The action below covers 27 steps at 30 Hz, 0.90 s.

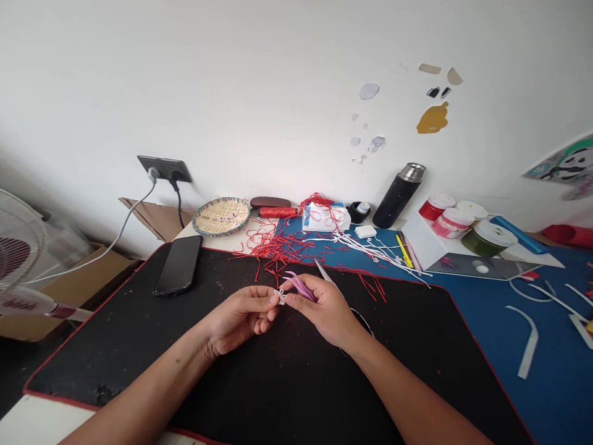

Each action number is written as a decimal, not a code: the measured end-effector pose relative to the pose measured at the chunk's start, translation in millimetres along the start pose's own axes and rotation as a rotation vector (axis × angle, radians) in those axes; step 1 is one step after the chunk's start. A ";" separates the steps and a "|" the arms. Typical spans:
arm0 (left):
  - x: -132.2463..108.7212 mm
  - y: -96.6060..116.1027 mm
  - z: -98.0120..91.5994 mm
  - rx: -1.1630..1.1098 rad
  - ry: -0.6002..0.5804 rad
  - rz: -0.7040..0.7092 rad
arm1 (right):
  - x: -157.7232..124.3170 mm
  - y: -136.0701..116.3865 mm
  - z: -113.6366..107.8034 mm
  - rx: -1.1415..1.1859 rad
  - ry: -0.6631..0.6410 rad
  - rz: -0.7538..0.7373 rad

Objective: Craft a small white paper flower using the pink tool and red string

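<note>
Between my two hands is a small white cord knot (280, 296) with petal-like loops. My left hand (252, 312) is closed, pinching the knot's left side between thumb and fingertip. Purple tweezers (301, 287) with curved tips lie in my right hand (324, 306), whose thumb and fingertip also touch the knot's right side. The tweezers' tips point up and left, away from the knot. Just past my right hand a pointed silver blade (327, 272) shows; the rest of it is hidden. White cord (364, 318) curves out beside my right wrist.
Beyond the black mat (241, 395) lie red thread scraps (287, 247), white cords (370, 247) and a woven basket (221, 216). A phone (178, 266) rests on the mat's left. A black flask (398, 196) and paint jars (456, 222) stand by the wall, with a fan (28, 266) at left.
</note>
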<state>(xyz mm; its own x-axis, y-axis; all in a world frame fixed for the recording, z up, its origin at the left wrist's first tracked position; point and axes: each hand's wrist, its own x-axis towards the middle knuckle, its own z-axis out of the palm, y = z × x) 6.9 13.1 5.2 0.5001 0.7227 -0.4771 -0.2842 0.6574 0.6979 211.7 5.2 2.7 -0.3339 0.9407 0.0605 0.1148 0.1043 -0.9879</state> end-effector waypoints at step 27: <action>0.7 -3.2 3.1 0.258 0.003 0.108 | 0.9 1.3 -1.0 -0.040 0.023 0.055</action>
<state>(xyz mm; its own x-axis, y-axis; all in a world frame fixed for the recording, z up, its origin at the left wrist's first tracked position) 10.7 10.8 4.3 0.4753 0.7868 -0.3937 -0.1182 0.5005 0.8576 212.5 6.5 1.7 -0.3048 0.9524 0.0102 0.1694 0.0647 -0.9834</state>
